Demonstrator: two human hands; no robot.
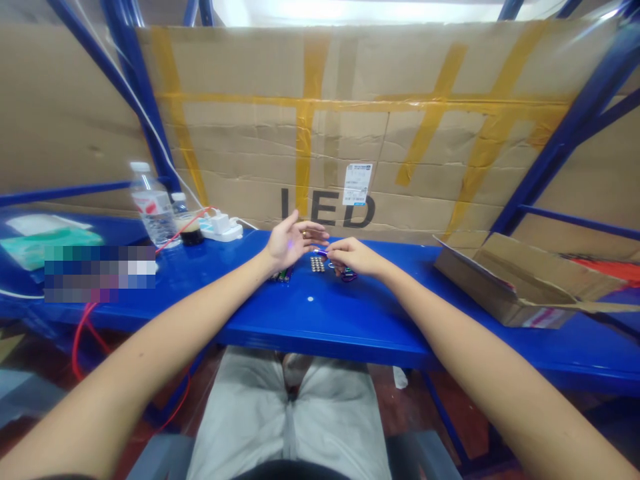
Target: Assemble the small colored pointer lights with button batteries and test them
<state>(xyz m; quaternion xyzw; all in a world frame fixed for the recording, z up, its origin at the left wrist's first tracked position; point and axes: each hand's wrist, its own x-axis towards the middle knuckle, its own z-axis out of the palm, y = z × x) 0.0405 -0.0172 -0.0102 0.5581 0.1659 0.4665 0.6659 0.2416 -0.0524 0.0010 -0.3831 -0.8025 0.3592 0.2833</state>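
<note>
My left hand [291,244] is held palm up over the blue table, fingers stretched out, with a ring on one finger. A violet spot of light shows on its palm. Close to its fingertips, my right hand [354,257] pinches a small purple flashlight [321,253], partly hidden by the fingers. Below, between the hands, small silver button cells [317,264] lie in neat rows. Several dark and green small tubes [284,274] lie under my left wrist. Beneath my right hand are small shiny coloured pieces [349,275], blurred and partly covered.
An open cardboard box [520,313] stands at the right. At the left are a water bottle [154,210], a small bottle of dark liquid [190,230], a white power strip [223,230] and red cable [80,337]. A large cardboard panel [240,147] stands behind the table [320,327].
</note>
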